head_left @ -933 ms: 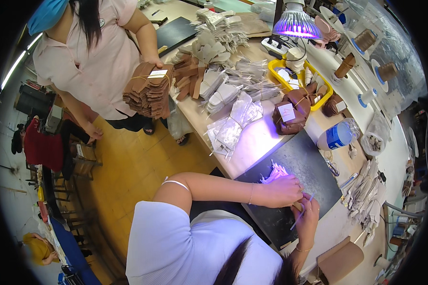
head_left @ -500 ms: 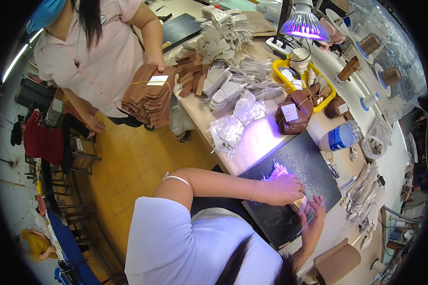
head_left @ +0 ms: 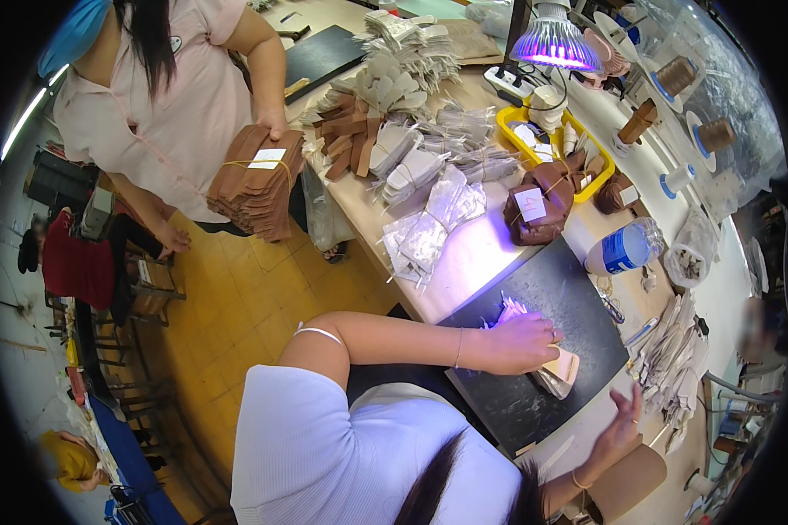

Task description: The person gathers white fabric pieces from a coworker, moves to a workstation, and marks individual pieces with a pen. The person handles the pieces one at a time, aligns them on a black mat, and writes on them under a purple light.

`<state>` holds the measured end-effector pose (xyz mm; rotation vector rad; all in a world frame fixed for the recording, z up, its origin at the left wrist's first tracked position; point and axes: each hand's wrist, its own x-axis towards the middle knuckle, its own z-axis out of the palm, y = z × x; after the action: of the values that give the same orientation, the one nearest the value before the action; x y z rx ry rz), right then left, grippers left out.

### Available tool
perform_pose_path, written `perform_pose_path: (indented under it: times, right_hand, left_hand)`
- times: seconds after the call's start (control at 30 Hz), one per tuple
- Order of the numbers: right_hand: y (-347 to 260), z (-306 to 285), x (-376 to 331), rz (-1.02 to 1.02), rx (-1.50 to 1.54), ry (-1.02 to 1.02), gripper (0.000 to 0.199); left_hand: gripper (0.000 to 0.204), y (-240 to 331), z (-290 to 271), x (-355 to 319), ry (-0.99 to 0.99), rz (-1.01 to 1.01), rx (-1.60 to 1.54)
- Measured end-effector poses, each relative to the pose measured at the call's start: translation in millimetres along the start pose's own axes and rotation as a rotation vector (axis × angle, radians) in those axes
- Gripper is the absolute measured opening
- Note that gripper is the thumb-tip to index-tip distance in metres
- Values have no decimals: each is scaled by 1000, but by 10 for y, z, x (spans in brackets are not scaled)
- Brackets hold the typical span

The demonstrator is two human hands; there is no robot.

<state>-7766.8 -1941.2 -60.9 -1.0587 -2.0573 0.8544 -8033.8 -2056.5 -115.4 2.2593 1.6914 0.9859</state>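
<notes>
My left hand (head_left: pixel 518 344) is closed around a bundle of pale strips (head_left: pixel 559 369) on the black board (head_left: pixel 499 411). The bundle's squared end shows below my fingers; thin, frayed-looking ends stick out on the other side, tinted violet by the lamp. My palm hides the bundle's middle. Off the board's right edge, my right hand (head_left: pixel 617 430) is lifted with fingers apart and holds nothing. It is nearest to a pile of pale strips (head_left: pixel 665 354) and a curled brown sheet (head_left: pixel 626 486).
A lit lamp (head_left: pixel 555 39) hangs over the table. Beyond the board are a brown tied bundle (head_left: pixel 534 210), a yellow basket (head_left: pixel 597 185), a bottle (head_left: pixel 626 248) and several pale stacks (head_left: pixel 411 162). A co-worker at the left holds a banded brown stack (head_left: pixel 252 188).
My right hand has moved away from the bundle, down and to the right, its fingers now spread. My left hand stays on the bundle. The co-worker's brown stack has shifted slightly left.
</notes>
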Motion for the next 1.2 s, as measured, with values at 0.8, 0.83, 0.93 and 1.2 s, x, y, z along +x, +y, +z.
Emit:
perform_pose_path:
  times: [0.8, 0.83, 0.93, 1.2]
  right_hand:
    - [-294, 516, -273, 311, 551, 237, 24]
    - [-320, 546, -295, 285, 523, 262, 24]
    - [-239, 602, -391, 228, 412, 207, 22]
    - [-189, 645, -462, 232, 323, 144, 24]
  left_hand:
    - [28, -40, -352, 36, -85, -22, -108]
    - [27, -27, -332, 57, -98, -9, -114]
    - [26, 16, -259, 127, -125, 18, -117]
    - [26, 46, -160, 185, -167, 12, -107]
